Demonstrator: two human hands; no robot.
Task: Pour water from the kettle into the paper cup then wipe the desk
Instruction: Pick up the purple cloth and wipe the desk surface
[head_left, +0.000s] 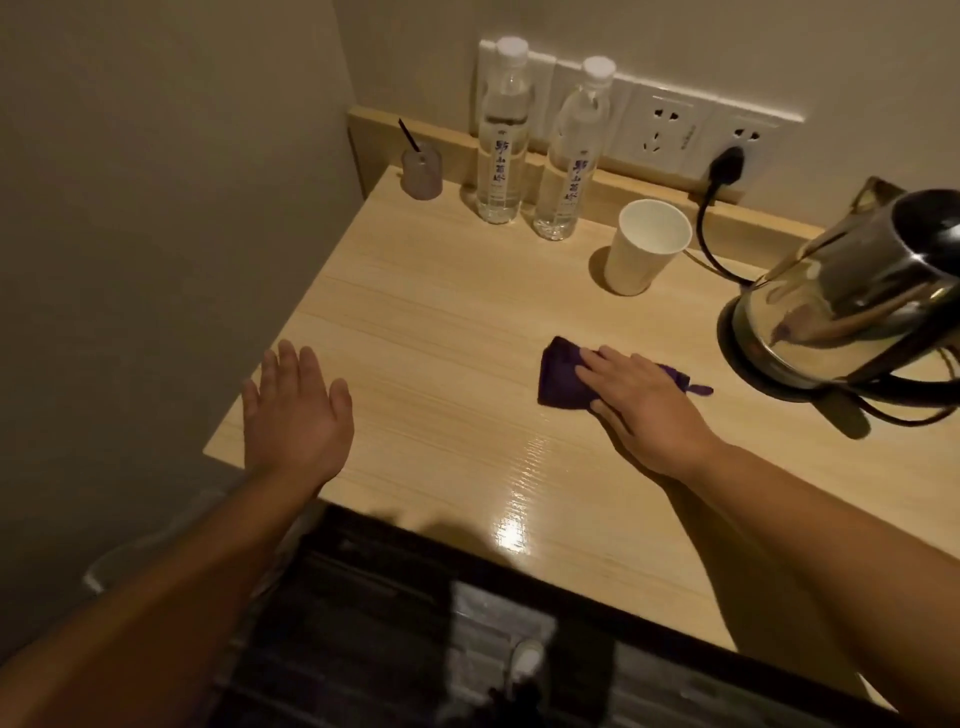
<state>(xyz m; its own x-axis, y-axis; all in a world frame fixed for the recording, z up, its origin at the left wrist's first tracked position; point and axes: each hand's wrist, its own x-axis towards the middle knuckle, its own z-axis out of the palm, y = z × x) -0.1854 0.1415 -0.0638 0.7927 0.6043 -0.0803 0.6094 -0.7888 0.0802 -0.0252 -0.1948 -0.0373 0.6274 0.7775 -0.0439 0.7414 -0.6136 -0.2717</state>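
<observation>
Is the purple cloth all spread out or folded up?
Folded up. The purple cloth is a small thick bundle on the desk, with the right hand pressing flat on it.

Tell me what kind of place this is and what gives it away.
Probably a hotel room. A small wooden desk in a corner holds two matching water bottles, a disposable paper cup and an electric kettle plugged into a wall socket strip.

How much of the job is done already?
The kettle sits back on its base and the paper cup stands upright beside it, so pouring looks finished, though I can't see water inside. The right hand presses flat on the purple cloth. Wiping the desk is underway, with most still left.
</observation>
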